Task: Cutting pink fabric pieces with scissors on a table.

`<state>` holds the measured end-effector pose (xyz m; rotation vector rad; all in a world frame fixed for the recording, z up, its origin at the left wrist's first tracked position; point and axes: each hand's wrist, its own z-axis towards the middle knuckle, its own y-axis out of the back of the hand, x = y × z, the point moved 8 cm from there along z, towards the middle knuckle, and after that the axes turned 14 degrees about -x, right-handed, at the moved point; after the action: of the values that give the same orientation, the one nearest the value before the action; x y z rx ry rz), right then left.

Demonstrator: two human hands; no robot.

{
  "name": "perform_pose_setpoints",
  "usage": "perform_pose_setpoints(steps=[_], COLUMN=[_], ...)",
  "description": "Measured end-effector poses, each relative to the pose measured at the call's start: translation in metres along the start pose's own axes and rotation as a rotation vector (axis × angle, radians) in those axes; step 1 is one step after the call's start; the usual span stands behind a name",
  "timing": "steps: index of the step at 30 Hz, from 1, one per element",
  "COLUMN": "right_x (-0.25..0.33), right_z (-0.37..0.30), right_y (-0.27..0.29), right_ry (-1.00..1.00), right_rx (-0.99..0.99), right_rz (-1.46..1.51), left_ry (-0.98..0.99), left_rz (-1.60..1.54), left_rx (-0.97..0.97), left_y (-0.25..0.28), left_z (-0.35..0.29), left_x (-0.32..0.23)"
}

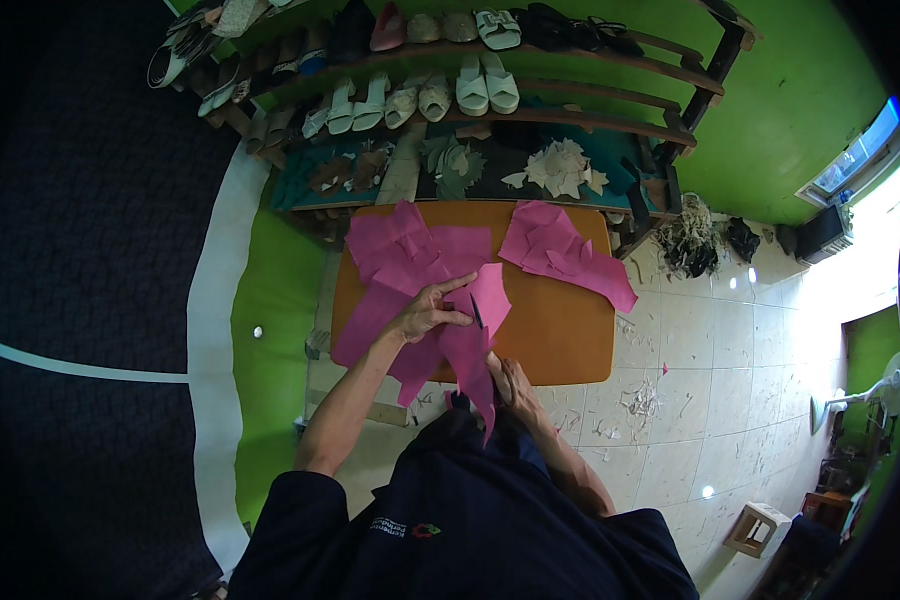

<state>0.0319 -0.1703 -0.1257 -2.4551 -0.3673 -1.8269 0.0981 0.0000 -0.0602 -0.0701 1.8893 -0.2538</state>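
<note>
Showing btwn 2 hnds (430, 310) (513, 385): pink pc (465, 352)

White sandals (502, 94) line the far wooden rack (620, 123); a heap of stringy scraps (687, 240) lies far right, a window (858, 148) further right, a pale box (742, 531) near right

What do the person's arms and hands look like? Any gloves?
No gloves: the left hand and right hand are bare, and no watch shows. The forearms are bare too, below short, dark navy sleeves. The matching shirt has a small colourful emblem and pale lettering.
</note>
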Motion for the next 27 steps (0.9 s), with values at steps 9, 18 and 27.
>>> perform_pose_setpoints(steps=[9, 18, 27], right_x=[0.011, 0.003, 0.021], right_z=[0.010, 0.046, 0.056], right_y=[0.006, -0.007, -0.009], right_ry=[0.202, -0.184, 0.280], right_rx=[-0.026, 0.017, -0.025], right_rz=[-0.113, -0.098, -0.057], left_ry=[-0.020, 0.033, 0.109], left_rz=[0.030, 0.064, -0.003], left_rx=[-0.029, -0.274, -0.192], left_y=[0.010, 0.045, 0.064], left_z=[0.010, 0.011, -0.016], left_x=[0.013, 0.030, 0.024])
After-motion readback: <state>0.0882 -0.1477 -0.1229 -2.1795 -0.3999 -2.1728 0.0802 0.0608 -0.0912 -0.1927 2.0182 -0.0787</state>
